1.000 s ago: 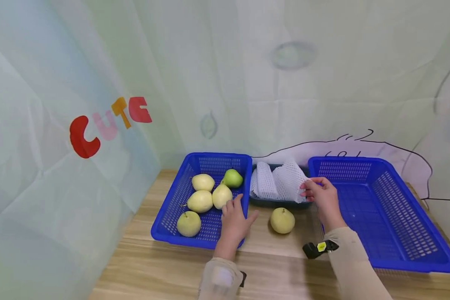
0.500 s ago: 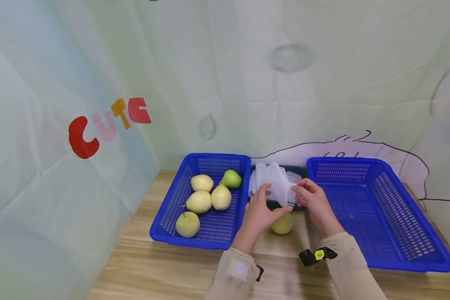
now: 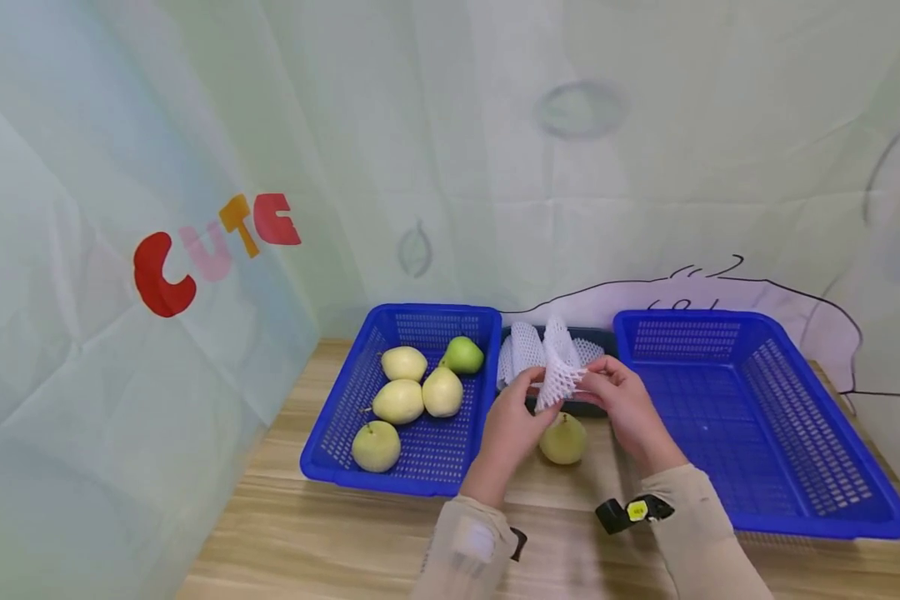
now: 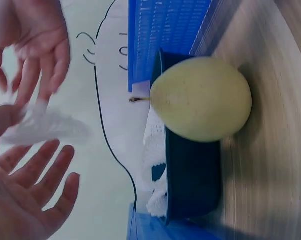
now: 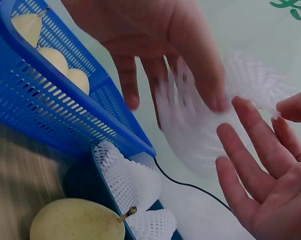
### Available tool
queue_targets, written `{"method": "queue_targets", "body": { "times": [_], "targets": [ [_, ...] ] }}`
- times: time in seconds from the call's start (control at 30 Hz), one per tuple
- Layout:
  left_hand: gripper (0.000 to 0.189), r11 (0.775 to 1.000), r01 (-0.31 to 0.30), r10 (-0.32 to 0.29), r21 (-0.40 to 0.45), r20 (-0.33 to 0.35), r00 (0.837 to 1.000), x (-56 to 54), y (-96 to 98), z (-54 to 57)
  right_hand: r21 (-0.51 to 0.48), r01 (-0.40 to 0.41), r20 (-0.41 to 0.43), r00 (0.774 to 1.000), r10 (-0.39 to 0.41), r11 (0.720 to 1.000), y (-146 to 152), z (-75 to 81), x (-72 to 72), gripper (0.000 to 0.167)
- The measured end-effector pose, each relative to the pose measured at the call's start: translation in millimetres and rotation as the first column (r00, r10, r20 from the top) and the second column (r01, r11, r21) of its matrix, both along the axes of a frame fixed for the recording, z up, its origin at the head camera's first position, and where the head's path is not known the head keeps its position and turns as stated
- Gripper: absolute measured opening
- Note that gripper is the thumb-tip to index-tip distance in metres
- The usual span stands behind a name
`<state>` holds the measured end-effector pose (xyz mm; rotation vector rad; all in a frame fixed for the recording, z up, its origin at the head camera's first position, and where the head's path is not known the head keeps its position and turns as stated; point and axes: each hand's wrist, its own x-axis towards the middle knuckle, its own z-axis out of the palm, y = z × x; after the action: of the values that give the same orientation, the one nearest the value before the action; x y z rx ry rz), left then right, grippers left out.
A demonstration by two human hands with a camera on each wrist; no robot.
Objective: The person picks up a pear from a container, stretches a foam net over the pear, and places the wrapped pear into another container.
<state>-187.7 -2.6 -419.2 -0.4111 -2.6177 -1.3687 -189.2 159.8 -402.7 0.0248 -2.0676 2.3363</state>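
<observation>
In the head view, a white foam fruit net [image 3: 559,379] is held up between both hands. My left hand [image 3: 512,425] pinches its lower left edge, with thumb and fingers at the mesh opening. On the other side, my right hand [image 3: 622,404] pinches the right edge near the fringe. A yellow-green pear [image 3: 563,440] stands on the table just below the hands; in the left wrist view the pear [image 4: 203,99] has its stem toward the tray. Behind the hands is a dark tray [image 3: 596,408] holding more white foam nets [image 5: 135,182].
To the left, a blue basket [image 3: 322,467] holds several yellow pears [image 3: 399,402] and one greener pear [image 3: 463,356]. Another blue basket [image 3: 750,442] stands to the right. A printed curtain [image 3: 450,167] hangs behind the wooden table [image 3: 307,533].
My right hand has pulled a foam net up from the tray toward the middle. My left hand has moved right from the pear basket and taken hold of the net's edge.
</observation>
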Motion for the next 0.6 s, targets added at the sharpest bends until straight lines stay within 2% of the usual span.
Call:
{"method": "queue_targets", "body": {
  "times": [0.1, 0.2, 0.4, 0.53, 0.6],
  "targets": [
    [0.032, 0.998, -0.024, 0.029, 0.057, -0.101, 0.994, -3.2, -7.7, -1.3, -0.024, 0.062, -0.024, 0.998, -0.063, 0.998, 0.8, -0.1, 0.4, 0.004],
    [0.022, 0.993, -0.011, 0.029, 0.121, -0.152, 0.988, -5.3, -14.4, -1.2, -0.008, 0.098, -0.028, 0.995, -0.099, 0.995, 3.1, -0.6, 0.9, 0.003],
    [0.020, 0.982, -0.013, 0.052, 0.189, -0.203, 0.978, -8.1, -20.2, -3.4, -0.036, 0.123, -0.027, 0.992, -0.124, 0.992, 4.1, -0.3, 2.1, 0.009],
    [0.018, 0.970, -0.060, 0.112, 0.236, -0.212, 0.971, -8.3, -21.4, -2.0, -0.027, 0.195, -0.009, 0.981, -0.196, 0.980, 2.8, 0.7, 1.8, 0.003],
    [0.017, 0.962, -0.098, 0.155, 0.255, -0.215, 0.964, -8.1, -22.0, -0.9, 0.004, 0.233, -0.001, 0.973, -0.233, 0.973, 2.4, 1.0, 1.6, 0.008]
  ]
}}
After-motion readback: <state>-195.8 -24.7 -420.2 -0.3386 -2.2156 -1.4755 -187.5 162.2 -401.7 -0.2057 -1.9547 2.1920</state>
